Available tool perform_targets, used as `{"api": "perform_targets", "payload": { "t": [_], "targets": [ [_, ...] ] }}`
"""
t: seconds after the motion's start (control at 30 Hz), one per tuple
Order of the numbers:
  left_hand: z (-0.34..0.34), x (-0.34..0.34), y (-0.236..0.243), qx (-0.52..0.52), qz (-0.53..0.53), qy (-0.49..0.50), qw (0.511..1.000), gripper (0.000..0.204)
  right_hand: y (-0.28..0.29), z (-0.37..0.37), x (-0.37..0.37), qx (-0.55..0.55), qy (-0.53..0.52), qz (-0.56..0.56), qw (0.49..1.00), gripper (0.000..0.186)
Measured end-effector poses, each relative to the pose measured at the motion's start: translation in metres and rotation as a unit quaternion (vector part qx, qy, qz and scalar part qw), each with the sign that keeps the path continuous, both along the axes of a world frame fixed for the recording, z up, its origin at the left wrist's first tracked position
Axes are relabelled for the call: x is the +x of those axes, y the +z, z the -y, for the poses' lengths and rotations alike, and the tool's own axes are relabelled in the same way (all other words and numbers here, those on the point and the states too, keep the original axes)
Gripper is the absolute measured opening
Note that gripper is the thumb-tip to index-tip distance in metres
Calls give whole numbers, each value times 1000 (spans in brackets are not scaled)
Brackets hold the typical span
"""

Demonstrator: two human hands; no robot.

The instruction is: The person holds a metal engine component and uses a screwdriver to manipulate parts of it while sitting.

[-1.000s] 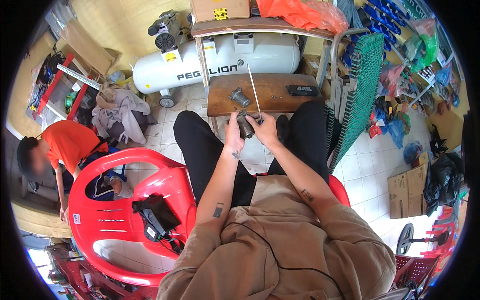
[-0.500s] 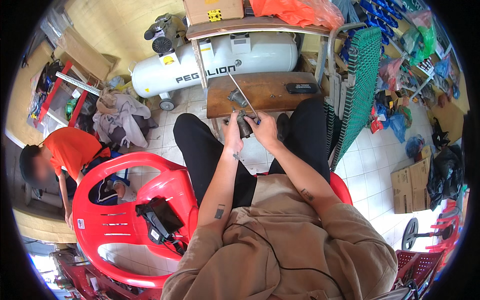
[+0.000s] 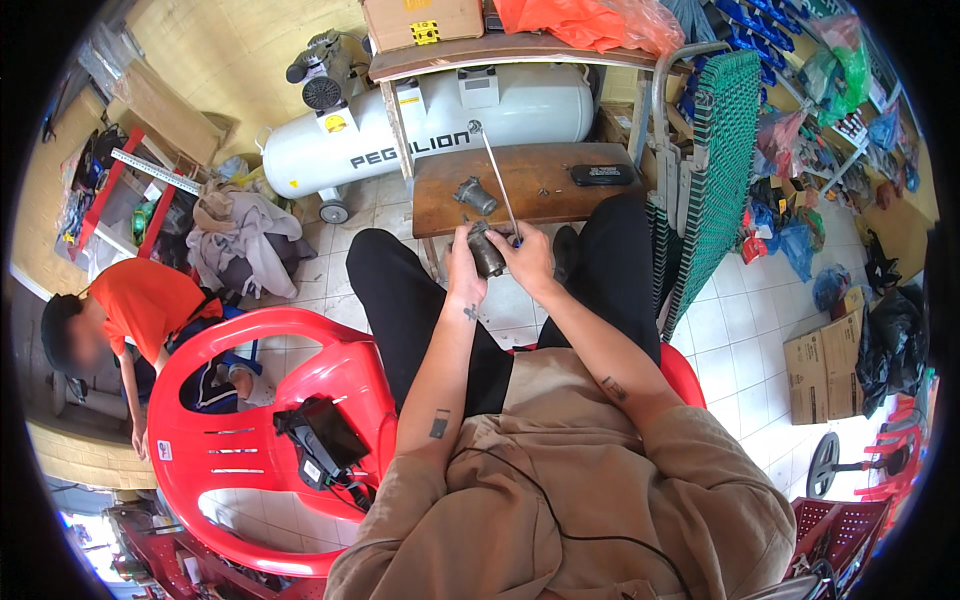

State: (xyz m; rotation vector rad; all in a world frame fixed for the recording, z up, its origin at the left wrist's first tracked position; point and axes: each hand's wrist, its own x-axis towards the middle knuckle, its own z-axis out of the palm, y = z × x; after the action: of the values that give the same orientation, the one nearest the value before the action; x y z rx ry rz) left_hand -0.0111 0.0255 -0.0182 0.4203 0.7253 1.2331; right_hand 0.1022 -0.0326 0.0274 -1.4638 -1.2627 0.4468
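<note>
Just above the middle of the frame, the left hand [image 3: 465,262] is wrapped around a short, dark metal cylinder [image 3: 487,250] with a dull, greasy-looking surface; its long axis tilts from the upper left down to the lower right. The right hand [image 3: 527,258] is closed on the lower end of a thin, shiny steel rod [image 3: 497,180], which runs straight up and slightly left across the frame to a small round tip. Both hands hover over the near edge of a low brown wooden tabletop [image 3: 545,190]. On the wood lie a second grey metal part [image 3: 474,194] and a flat black oblong case [image 3: 601,174]. A glossy red plastic chair [image 3: 250,420] stands at lower left.
</note>
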Motion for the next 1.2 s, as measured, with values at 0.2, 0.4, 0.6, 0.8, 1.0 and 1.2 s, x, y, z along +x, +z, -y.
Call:
{"api": "perform_targets", "payload": {
  "t": [0.2,0.4,0.6,0.8,1.0,1.2],
  "targets": [
    [-4,1,-5,-21,21,7,1000,30,-3,-2,0,2,23,-16,1000,28],
    [-2,1,0,-25,0,19,1000,27,-18,-8,2,31,39,-4,999,27],
    [-2,1,0,-25,7,28,999,36,-6,-2,0,6,40,-19,999,28],
    [-5,0,-6,-27,8,24,999,39,-1,0,0,-34,33,20,999,28],
    [-2,1,0,-31,3,30,999,32,-15,-6,2,44,18,34,998,28],
    [-2,0,-2,-17,12,20,1000,31,-9,-4,0,-7,21,-1,1000,26]
  ]
}}
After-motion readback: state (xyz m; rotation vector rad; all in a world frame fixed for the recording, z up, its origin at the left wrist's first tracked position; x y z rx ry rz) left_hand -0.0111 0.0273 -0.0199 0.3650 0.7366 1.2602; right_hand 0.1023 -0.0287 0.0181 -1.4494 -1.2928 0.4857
